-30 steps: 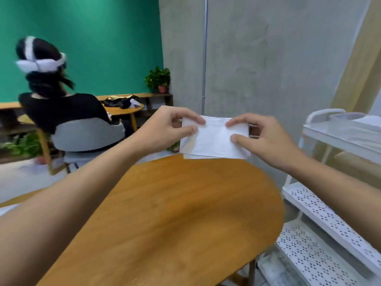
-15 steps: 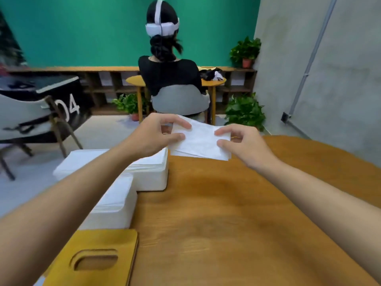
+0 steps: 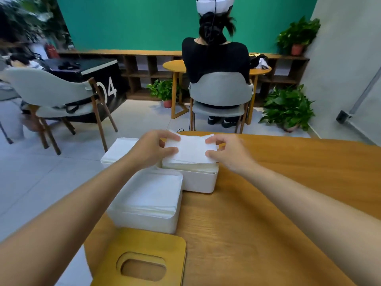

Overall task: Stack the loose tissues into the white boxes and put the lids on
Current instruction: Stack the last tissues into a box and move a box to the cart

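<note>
head: both hands (image 3: 153,149) pinch tissue (image 3: 190,149) over box rim (image 3: 198,172)

Your counter (image 3: 268,203) is wood: warm brown, smooth, grain showing, with a light sheen. The tissue (image 3: 190,149) on top is thin white paper, matt, soft-looking and faintly creased. The same paper fills the near white box (image 3: 142,221) and the far white box (image 3: 198,182), with layered edges showing. Both boxes look like smooth matt white plastic. The lid (image 3: 144,259) nearest you is yellowish wood, matt, with a cleanly cut oval slot. Behind, the chair (image 3: 220,89) looks like grey cloth on wood legs. The floor (image 3: 41,182) is pale smooth tile with a slight gloss. The green wall (image 3: 134,23) is matt paint.
</note>
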